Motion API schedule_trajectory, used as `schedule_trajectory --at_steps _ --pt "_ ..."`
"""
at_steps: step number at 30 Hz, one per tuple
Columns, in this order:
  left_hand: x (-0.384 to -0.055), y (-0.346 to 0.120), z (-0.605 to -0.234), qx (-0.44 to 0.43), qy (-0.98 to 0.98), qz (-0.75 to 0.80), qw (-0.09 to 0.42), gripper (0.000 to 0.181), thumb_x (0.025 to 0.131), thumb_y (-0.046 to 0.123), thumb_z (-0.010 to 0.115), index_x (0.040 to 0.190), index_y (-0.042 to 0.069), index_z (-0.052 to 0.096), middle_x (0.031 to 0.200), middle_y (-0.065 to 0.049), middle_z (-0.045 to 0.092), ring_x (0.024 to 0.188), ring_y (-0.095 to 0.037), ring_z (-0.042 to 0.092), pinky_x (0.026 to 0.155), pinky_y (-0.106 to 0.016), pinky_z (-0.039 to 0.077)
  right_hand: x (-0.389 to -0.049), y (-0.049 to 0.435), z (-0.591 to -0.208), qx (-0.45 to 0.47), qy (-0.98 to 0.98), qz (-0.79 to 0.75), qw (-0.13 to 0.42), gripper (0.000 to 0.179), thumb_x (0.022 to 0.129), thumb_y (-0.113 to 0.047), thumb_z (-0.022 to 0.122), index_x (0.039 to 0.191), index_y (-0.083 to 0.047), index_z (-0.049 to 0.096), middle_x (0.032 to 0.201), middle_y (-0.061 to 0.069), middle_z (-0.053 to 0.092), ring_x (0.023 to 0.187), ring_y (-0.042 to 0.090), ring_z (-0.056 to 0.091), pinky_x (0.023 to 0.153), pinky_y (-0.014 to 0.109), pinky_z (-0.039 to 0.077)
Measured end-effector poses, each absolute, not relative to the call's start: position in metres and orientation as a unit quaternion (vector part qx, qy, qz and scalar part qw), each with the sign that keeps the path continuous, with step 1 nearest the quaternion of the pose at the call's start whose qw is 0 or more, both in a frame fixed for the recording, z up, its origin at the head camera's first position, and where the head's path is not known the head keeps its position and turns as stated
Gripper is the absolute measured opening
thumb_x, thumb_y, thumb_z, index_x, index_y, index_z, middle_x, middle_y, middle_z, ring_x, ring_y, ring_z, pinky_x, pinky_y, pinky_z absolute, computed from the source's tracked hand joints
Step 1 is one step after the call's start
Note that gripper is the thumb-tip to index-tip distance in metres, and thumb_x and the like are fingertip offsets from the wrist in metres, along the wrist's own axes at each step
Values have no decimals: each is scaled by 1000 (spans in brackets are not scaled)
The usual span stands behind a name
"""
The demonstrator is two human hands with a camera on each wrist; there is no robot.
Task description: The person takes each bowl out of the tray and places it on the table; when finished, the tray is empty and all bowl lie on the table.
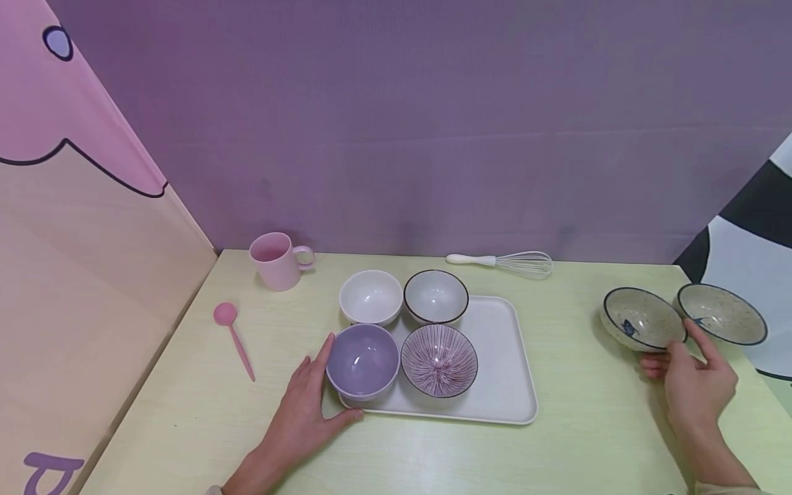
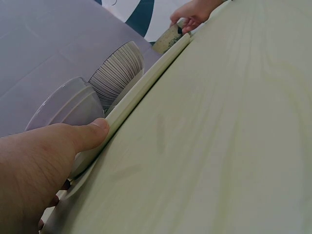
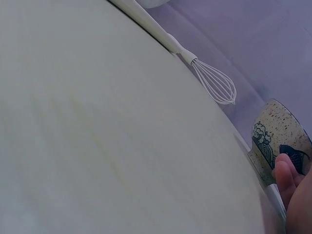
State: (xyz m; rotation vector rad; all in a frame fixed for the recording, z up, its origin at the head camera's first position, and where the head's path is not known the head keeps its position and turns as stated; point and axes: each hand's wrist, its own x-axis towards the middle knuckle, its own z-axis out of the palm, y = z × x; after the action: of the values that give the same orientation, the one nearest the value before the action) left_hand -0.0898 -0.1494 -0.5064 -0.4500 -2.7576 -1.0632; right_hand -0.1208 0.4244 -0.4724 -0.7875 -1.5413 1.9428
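My left hand [image 1: 303,405] lies against the tray's front-left corner, index finger along the side of the purple bowl [image 1: 364,361]. Its thumb stretches to the rim of the white tray [image 1: 501,405], also seen in the left wrist view. Far to the right, my right hand [image 1: 702,381] grips a speckled bowl [image 1: 640,316] with a dark rim and blue motif, fingers at its right and front sides. A second speckled bowl [image 1: 727,316] stands just behind the index fingertip. In the right wrist view, curled fingers [image 3: 286,178] press the held bowl's patterned wall [image 3: 278,131].
A white bowl [image 1: 371,297], a dark-rimmed pale bowl [image 1: 436,295] and a purple-striped bowl [image 1: 439,361] cluster with the purple one on the tray's left part. A whisk [image 1: 526,263] lies at the back edge. Left stand a pink mug [image 1: 278,265] and a pink spoon [image 1: 225,315].
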Motion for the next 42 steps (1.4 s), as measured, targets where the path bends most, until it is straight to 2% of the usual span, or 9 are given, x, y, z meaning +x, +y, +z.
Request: schedule_trajectory --at_steps 14,30,42 --pt "-89 -149 -505 -133 -923 -355 63 132 80 43 101 180 29 17 176 -10 43 157 -57 38 128 -72 36 -128 428 -475 -271 -554 732 290 58 104 6 49 159 -11 61 59 5 74 41 15 69 38 27 58" --pt "-89 -148 -504 -131 -925 -352 59 132 79 42 101 180 28 16 175 -12 44 158 -56 38 131 -70 34 -128 428 -474 -267 -554 739 273 54 110 -2 55 162 -13 57 63 4 76 45 16 72 41 28 60" --pt "-89 -148 -505 -135 -924 -350 67 132 79 42 101 180 28 17 174 -13 45 157 -56 40 130 -70 35 -124 428 -477 -243 -580 733 261 55 115 -10 56 169 -14 48 64 5 76 44 16 71 40 28 59"
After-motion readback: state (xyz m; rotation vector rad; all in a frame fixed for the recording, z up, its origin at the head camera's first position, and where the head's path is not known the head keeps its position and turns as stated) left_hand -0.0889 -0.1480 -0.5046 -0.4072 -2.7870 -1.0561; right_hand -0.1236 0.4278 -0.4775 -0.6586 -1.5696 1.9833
